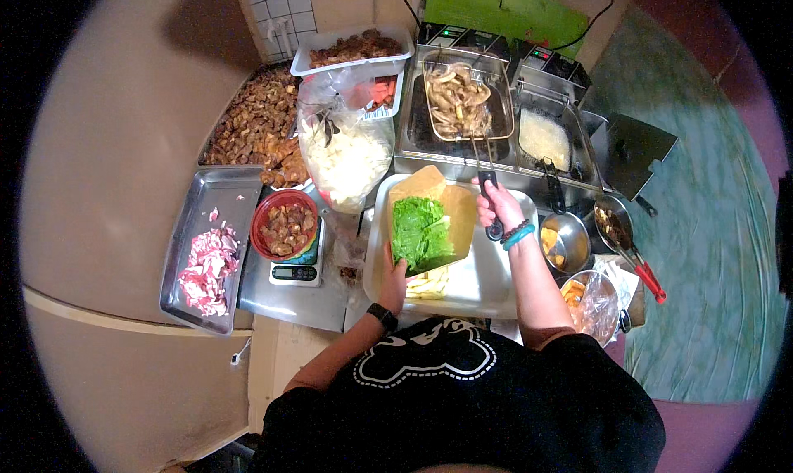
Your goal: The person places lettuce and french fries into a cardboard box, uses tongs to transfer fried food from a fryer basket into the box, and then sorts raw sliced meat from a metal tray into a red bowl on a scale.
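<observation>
My right hand [500, 206] grips the black handle of a wire fryer basket [427, 101]. Inside the basket lie pale brown cooked strips [460, 95], perhaps mushroom or meat; the basket sits above the left well of a steel double fryer [412, 144]. My left hand [396, 281] holds an open kraft paper food box [461, 216] by its near left corner. Green lettuce leaves [421, 231] line the box. Underneath it is a white plastic tray [489, 287], with pale yellow strips [427, 284] on its bottom, partly hidden by the box.
To the left stand a digital scale [295, 273] bearing a red bowl [255, 231] of meat chunks, and a metal tray [214, 185] of raw sliced meat. A bag of white pieces [347, 157] leans near the fryer. At right are steel bowls [573, 244] and red-handled tongs [649, 281].
</observation>
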A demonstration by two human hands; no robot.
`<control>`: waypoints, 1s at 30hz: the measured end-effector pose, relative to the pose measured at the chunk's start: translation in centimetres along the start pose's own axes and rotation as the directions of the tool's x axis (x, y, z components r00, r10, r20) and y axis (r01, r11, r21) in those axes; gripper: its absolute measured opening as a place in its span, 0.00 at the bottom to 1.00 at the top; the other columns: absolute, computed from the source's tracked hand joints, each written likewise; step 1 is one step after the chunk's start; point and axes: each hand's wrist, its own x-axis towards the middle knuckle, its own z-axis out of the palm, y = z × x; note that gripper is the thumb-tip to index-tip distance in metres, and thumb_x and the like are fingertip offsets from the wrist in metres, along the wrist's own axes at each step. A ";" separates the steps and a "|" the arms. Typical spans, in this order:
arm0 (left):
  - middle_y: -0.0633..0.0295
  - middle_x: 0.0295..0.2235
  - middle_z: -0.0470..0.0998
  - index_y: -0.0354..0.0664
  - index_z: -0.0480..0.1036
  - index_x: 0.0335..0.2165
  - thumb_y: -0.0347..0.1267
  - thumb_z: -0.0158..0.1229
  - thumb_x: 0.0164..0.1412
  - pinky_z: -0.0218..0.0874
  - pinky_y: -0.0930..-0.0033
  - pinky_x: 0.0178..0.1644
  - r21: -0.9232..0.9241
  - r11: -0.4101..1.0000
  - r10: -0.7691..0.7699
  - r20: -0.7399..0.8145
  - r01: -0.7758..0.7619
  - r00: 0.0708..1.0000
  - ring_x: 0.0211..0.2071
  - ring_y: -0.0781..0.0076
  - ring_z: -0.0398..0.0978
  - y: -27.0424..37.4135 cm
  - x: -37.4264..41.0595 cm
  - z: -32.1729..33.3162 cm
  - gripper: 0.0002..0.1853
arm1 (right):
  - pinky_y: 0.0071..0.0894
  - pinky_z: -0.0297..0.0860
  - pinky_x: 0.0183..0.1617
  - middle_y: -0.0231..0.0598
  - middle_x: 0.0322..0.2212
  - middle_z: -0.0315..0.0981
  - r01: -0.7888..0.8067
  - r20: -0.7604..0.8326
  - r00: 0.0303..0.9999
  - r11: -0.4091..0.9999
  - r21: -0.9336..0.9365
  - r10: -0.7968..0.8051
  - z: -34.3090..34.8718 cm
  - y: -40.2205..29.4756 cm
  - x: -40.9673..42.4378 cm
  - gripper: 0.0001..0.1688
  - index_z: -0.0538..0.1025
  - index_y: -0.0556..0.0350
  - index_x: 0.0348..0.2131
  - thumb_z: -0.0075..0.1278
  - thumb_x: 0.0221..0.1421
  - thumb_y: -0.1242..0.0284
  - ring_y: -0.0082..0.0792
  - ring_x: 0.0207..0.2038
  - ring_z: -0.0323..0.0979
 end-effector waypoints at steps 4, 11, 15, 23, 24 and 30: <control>0.48 0.41 0.59 0.29 0.57 0.37 0.26 0.44 0.53 0.61 0.67 0.42 0.590 0.774 0.197 0.120 -0.230 0.973 0.36 0.59 0.64 2.9 -0.9 0.8 0.13 | 0.13 0.48 0.11 0.22 0.14 0.54 -0.111 0.160 0.983 0.989 0.100 0.095 -2.7 -1.6 1.8 0.16 0.64 0.53 0.39 0.36 0.54 0.63 0.14 0.12 0.49; 0.50 0.42 0.57 0.32 0.56 0.40 0.31 0.45 0.54 0.63 0.62 0.41 0.507 0.845 0.171 0.045 -0.170 0.984 0.39 0.59 0.63 3.0 -1.2 1.0 0.17 | 0.17 0.53 0.11 0.27 0.13 0.55 0.035 0.058 0.998 0.998 -0.052 -0.032 -1.8 1.0 -0.5 0.14 0.64 0.54 0.37 0.38 0.54 0.65 0.17 0.10 0.51; 0.54 0.47 0.52 0.39 0.48 0.50 0.36 0.39 0.58 0.63 0.59 0.42 0.009 1.000 0.010 0.047 -0.011 0.999 0.45 0.59 0.59 3.2 -1.3 1.6 0.23 | 0.17 0.53 0.10 0.27 0.13 0.56 0.052 0.068 0.996 0.998 -0.026 -0.051 -2.0 2.0 -0.5 0.14 0.63 0.51 0.39 0.38 0.53 0.65 0.17 0.10 0.51; 0.56 0.54 0.46 0.36 0.42 0.53 0.30 0.36 0.57 0.35 0.72 0.55 0.256 0.964 0.077 0.018 -0.079 0.997 0.54 0.67 0.45 3.0 -0.9 1.1 0.26 | 0.19 0.54 0.10 0.29 0.13 0.56 0.113 0.038 0.993 0.993 -0.036 -0.112 -1.1 3.2 -1.0 0.15 0.63 0.50 0.39 0.40 0.53 0.64 0.18 0.09 0.51; 0.56 0.54 0.46 0.36 0.42 0.53 0.30 0.36 0.57 0.35 0.72 0.56 0.268 0.960 0.085 0.017 -0.087 0.996 0.55 0.66 0.44 3.1 -1.0 1.2 0.26 | 0.19 0.54 0.10 0.29 0.13 0.56 0.113 0.036 0.993 0.993 -0.044 -0.112 -1.1 3.3 -1.0 0.15 0.63 0.50 0.39 0.40 0.53 0.64 0.18 0.10 0.51; 0.55 0.55 0.44 0.36 0.41 0.53 0.32 0.36 0.57 0.34 0.72 0.56 0.411 0.896 0.163 0.049 -0.169 0.985 0.55 0.65 0.42 3.1 -0.9 1.1 0.27 | 0.19 0.55 0.11 0.29 0.13 0.57 0.122 0.040 0.992 0.992 -0.043 -0.121 -1.3 3.5 -1.2 0.16 0.62 0.50 0.40 0.40 0.53 0.65 0.19 0.10 0.52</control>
